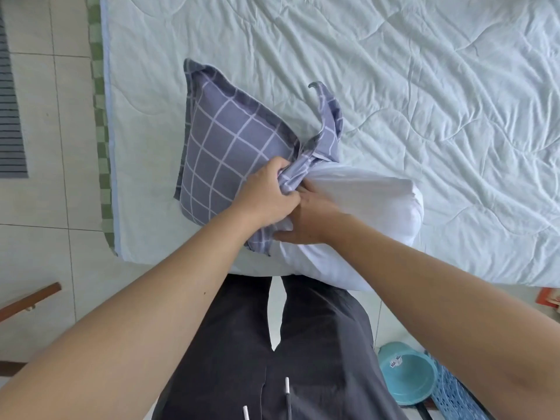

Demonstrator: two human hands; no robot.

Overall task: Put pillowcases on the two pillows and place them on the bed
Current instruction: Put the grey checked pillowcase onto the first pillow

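A plain white soft pillow [363, 213] is lying at the near edge of a bed covered with a pale green quilted spread [424, 86], its left end already sitting inside a grey-blue cotton pillowcase with a white grid pattern [224, 147]. The left hand [266, 192] is bunching the gathered mouth of the pillowcase in a closed grip, while the right hand [306, 219] is pressing on the pillow just beside it, thumb spread along the near side; whether its fingers are curling round the filling is hidden under the fabric. As a judgement, the pillow is light and compressible, so squeezing a corner small should ease entry; the case is limp and will slide, and is best taken at the hem on both sides of the opening. Only one pillow is showing here.
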